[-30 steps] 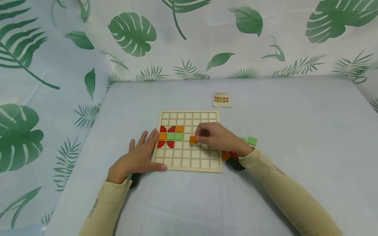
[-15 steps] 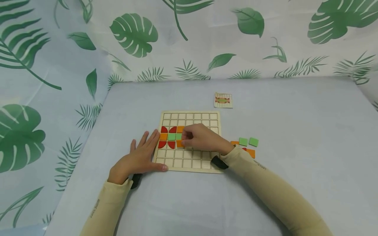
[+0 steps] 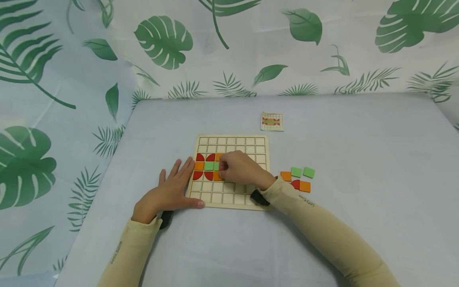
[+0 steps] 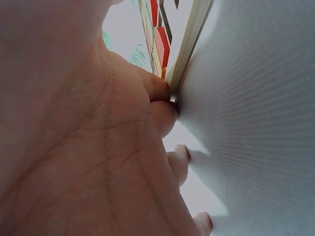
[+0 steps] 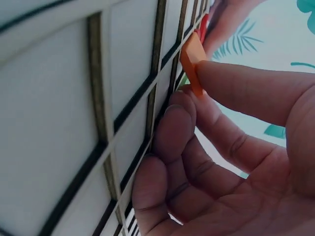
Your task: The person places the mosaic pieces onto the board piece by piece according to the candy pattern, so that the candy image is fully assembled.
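A wooden grid board (image 3: 226, 141) lies on the table, with red quarter-round, orange and light green tiles on its left side. My left hand (image 3: 165, 196) lies with spread fingers along the board's left edge, thumb at the near left corner; in the left wrist view its fingertips meet the board's edge (image 4: 189, 42). My right hand (image 3: 241, 169) is over the board, and its thumb and index finger pinch an orange square tile (image 5: 193, 54) at a cell below the light green tiles (image 3: 209, 166). Its other fingers curl close over the grid. The hand partly covers the upper orange tile (image 3: 219, 156).
Right of the board lie loose tiles: light green ones (image 3: 308, 172), orange ones (image 3: 305, 186) and a red one (image 3: 295, 183). A small pattern card (image 3: 272, 121) rests behind the board. A leaf-printed cloth (image 3: 233, 52) hangs at the back.
My right hand has carried the orange tile left across the board to the cell beside the lower red tile. The loose tiles at the right are now uncovered. My left hand has stayed in place.
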A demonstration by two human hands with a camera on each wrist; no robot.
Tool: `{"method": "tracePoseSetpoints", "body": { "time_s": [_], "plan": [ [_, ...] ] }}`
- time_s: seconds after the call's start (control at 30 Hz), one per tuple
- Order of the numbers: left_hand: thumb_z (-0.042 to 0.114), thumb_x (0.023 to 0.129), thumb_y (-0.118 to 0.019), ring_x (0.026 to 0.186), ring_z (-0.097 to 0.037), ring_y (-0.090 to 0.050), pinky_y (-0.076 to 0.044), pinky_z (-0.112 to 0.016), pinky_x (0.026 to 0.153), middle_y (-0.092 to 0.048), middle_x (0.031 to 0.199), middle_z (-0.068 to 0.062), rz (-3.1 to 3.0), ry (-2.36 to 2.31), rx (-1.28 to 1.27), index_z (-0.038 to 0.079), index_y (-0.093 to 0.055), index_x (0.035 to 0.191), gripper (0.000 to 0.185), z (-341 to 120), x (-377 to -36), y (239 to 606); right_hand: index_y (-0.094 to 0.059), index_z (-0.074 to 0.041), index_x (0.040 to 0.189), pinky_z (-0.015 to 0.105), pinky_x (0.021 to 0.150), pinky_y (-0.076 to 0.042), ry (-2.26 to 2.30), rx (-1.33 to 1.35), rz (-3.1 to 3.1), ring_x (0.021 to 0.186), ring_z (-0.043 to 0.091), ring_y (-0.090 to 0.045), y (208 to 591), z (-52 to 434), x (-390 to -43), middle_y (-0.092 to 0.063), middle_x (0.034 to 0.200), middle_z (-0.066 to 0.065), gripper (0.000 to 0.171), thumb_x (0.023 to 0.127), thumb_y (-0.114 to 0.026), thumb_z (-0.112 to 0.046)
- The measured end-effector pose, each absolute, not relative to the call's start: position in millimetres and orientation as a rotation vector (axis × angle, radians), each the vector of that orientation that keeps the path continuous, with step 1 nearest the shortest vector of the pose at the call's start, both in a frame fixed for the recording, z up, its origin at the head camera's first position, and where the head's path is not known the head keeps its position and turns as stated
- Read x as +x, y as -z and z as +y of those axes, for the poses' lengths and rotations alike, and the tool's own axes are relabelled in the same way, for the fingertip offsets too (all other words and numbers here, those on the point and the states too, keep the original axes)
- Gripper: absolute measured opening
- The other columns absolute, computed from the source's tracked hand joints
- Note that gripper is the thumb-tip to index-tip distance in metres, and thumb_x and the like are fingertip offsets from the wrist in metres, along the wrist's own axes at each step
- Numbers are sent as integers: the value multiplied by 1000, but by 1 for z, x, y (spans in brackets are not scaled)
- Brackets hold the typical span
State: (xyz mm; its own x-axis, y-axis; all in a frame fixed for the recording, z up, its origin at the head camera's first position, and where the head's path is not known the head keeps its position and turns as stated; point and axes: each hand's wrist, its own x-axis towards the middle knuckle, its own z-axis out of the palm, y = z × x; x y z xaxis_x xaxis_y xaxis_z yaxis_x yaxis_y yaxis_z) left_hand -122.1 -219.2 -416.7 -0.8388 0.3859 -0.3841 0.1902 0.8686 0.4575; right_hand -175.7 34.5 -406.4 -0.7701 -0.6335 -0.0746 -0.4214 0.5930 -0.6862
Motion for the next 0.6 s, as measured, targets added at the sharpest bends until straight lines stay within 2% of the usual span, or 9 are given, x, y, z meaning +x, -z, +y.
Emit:
{"method": "tracePoseSetpoints", "body": {
  "time_s": [0.6],
  "plan": [
    [56,87,-86,163,-39,12,9,-74,120,2,180,-12,2569,-568,422,4,-4,172,129,-219,-122,417,-67,-8,82,29,65,-44,908,-797,2593,68,16,-54,403,29,-170,-64,75,0,18,97,-77,-8]
  ]
}}
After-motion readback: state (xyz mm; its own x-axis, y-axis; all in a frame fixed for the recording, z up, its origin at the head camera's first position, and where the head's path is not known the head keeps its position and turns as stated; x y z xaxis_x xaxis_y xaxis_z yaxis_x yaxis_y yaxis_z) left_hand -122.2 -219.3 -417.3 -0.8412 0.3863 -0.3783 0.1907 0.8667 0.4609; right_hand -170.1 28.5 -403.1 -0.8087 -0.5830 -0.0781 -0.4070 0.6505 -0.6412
